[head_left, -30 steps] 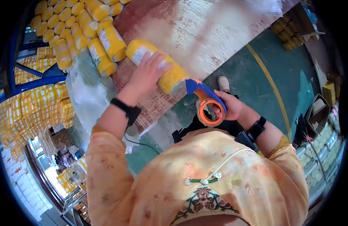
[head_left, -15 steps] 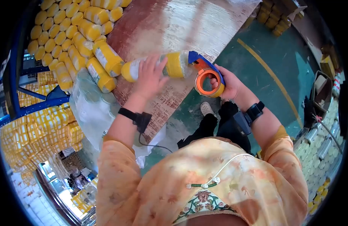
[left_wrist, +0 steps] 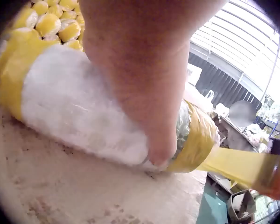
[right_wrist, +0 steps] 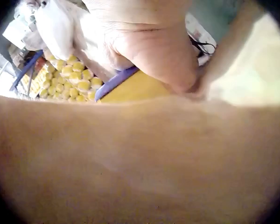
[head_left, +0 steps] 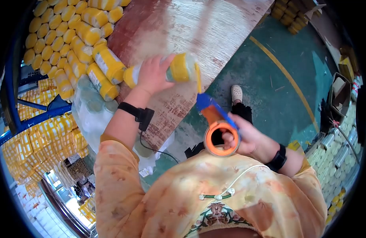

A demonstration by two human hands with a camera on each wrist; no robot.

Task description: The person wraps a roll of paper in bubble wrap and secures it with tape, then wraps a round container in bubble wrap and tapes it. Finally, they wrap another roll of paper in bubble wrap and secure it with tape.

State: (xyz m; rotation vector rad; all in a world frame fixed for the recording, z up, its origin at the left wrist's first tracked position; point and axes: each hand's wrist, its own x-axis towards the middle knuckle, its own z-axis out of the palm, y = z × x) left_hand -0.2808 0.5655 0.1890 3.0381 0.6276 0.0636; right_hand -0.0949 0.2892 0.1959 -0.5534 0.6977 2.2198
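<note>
A wrapped cylindrical package (head_left: 179, 68), banded in yellow tape near both ends, lies on the worn wooden board (head_left: 167, 113). My left hand (head_left: 152, 75) grips it around the middle; in the left wrist view the thumb presses its whitish side (left_wrist: 74, 100). My right hand (head_left: 247, 135) holds a blue and orange tape dispenser (head_left: 210, 109) by its frame, fingers in the orange ring. A strip of yellow tape (head_left: 198, 79) stretches from the package's right end to the dispenser head. In the right wrist view the forearm covers most of the dispenser.
Several similar yellow packages (head_left: 107, 63) are stacked at the board's left. Clear plastic wrap (head_left: 89, 105) hangs by its left edge. Blue racking (head_left: 36, 107) stands beyond. Green floor (head_left: 270, 91) with a yellow line lies right, and an open box (head_left: 341, 93) stands at far right.
The dispenser has moved down and toward my body, drawing out yellow tape from the package's end. The package has turned more crosswise, and my left hand now grips it more closely.
</note>
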